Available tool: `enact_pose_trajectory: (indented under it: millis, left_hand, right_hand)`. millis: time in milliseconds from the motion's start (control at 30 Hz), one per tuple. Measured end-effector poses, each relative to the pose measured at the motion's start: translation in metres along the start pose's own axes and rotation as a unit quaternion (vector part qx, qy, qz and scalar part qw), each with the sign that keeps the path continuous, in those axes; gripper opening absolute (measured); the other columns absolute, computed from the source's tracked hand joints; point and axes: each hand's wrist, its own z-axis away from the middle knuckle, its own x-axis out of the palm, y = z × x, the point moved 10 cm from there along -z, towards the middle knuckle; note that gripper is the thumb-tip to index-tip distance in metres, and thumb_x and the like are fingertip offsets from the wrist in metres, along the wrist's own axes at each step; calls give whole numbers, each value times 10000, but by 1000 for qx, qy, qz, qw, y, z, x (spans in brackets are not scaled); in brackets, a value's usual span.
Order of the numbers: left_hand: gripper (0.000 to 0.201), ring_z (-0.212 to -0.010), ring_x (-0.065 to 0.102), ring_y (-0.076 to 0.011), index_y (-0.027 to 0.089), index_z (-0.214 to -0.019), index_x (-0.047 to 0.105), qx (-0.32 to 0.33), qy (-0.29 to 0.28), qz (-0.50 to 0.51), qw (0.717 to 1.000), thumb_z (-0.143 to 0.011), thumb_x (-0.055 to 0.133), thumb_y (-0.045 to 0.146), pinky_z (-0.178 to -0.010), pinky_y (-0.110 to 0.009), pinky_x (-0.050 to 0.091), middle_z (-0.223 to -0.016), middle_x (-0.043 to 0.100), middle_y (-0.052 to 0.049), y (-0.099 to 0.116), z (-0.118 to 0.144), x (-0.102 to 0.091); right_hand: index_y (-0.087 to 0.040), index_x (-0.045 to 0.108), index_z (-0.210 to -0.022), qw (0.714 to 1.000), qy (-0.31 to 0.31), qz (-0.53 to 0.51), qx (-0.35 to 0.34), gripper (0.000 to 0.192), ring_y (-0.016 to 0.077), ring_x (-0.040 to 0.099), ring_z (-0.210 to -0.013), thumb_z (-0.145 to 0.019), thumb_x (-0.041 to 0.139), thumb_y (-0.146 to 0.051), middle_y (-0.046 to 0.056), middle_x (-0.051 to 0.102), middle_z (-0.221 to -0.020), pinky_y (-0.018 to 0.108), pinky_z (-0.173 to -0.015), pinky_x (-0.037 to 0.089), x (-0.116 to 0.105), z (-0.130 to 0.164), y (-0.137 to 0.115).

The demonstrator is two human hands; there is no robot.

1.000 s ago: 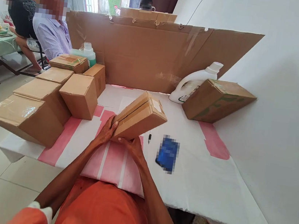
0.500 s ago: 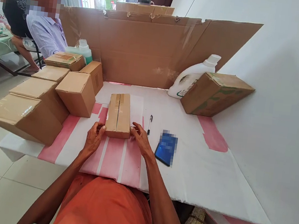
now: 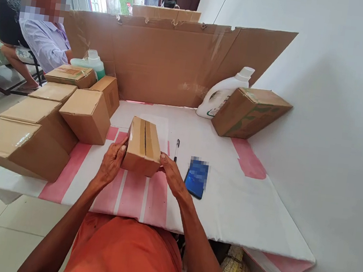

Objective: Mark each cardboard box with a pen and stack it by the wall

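Observation:
A small cardboard box with tape along its top seam is between my two hands, tilted and turned a little, its near end seemingly raised off the table. My left hand grips its left side, thumb at the near corner and fingers partly hidden along the side. My right hand holds the near right corner, with the thumb on the edge and the fingers partly underneath. To the right of the box lie a pen and a phone with a blue screen.
Several cardboard boxes stand at the left. A cardboard panel runs along the back. A white jug and a larger box are at the back right, near the wall. A person sits beyond the left boxes.
Both hands have closed on the small box. It has turned slightly and its near end has tipped up from its flat position. The whole view has shifted a little.

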Motion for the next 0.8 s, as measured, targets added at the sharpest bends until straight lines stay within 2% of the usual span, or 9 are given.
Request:
enact_pose_trajectory:
  millis: [167, 233, 333, 400, 467, 533, 600, 700, 800]
  left_hand:
    - [729, -831, 680, -220, 197, -1309, 742, -12, -1, 24, 1000, -1043, 338, 742, -790, -371, 584, -1032, 723, -106, 30, 4, -20]
    - [740, -840, 677, -220, 201, -1306, 739, -1, 13, 19, 1000, -1032, 338, 759, -799, -372, 585, -1069, 723, -112, 35, 5, -20]
    - [743, -1036, 689, -260, 227, -1316, 733, 35, 40, -16, 998, -1023, 325, 774, -938, -407, 573, -1207, 734, -128, 42, 6, -19]
    - [739, -1077, 692, -272, 228, -1325, 723, 41, 47, -26, 998, -1018, 335, 777, -950, -419, 572, -1238, 735, -136, 45, 7, -17]
    - [724, -991, 714, -254, 215, -1366, 682, 24, 45, -11, 999, -1020, 361, 764, -875, -398, 592, -1189, 742, -133, 45, 10, -17]
    - [720, -844, 719, -215, 200, -1440, 600, 2, 24, 28, 999, -1025, 387, 748, -772, -354, 600, -1054, 747, -99, 45, 13, -15]
    - [709, -702, 692, -179, 188, -1441, 564, -3, -20, 65, 998, -1028, 400, 741, -698, -315, 587, -877, 716, -41, 48, 16, -8]
    - [602, -571, 619, -144, 203, -1216, 646, 2, -66, 88, 994, -1017, 447, 734, -586, -268, 531, -732, 641, 11, 55, 18, 1]
    - [514, -519, 532, -125, 219, -968, 636, -3, -29, 74, 997, -986, 527, 721, -499, -239, 429, -672, 582, 31, 60, 14, -7]
  right_hand:
    - [-233, 626, -1487, 995, 68, 42, -56, 846, 283, 648, -1032, -977, 363, -854, 152, 649, -1313, 376, -699, 592, -11, 10, -37]
    - [-249, 454, -1632, 996, 61, 50, -48, 923, 312, 640, -1131, -932, 493, -848, 169, 578, -1452, 410, -785, 612, -4, 9, -37]
    - [-290, 220, -1728, 997, 64, 42, -30, 1084, 360, 537, -1382, -867, 691, -751, 160, 463, -1615, 492, -1033, 569, 1, 4, -33]
    - [-303, 292, -1708, 995, 79, 47, -40, 1036, 366, 511, -1417, -861, 709, -729, 145, 486, -1594, 510, -1084, 539, -3, -1, -38]
    - [-293, 475, -1624, 991, 88, 70, -66, 881, 349, 582, -1305, -896, 644, -760, 139, 568, -1475, 488, -1029, 561, -10, -5, -51]
    - [-271, 636, -1493, 985, 92, 103, -102, 780, 318, 635, -1131, -939, 534, -810, 132, 638, -1292, 459, -941, 578, -17, -9, -68]
    - [-263, 729, -1372, 978, 98, 125, -138, 804, 303, 640, -1021, -964, 387, -866, 117, 662, -1118, 449, -880, 575, -22, -13, -84]
    - [-257, 781, -1251, 970, 107, 131, -176, 932, 309, 638, -1005, -928, 235, -940, 103, 663, -1009, 439, -863, 562, -26, -20, -99]
    - [-238, 690, -1385, 974, 96, 112, -174, 986, 291, 641, -984, -881, 282, -981, 92, 682, -1058, 415, -853, 558, -20, -26, -97]
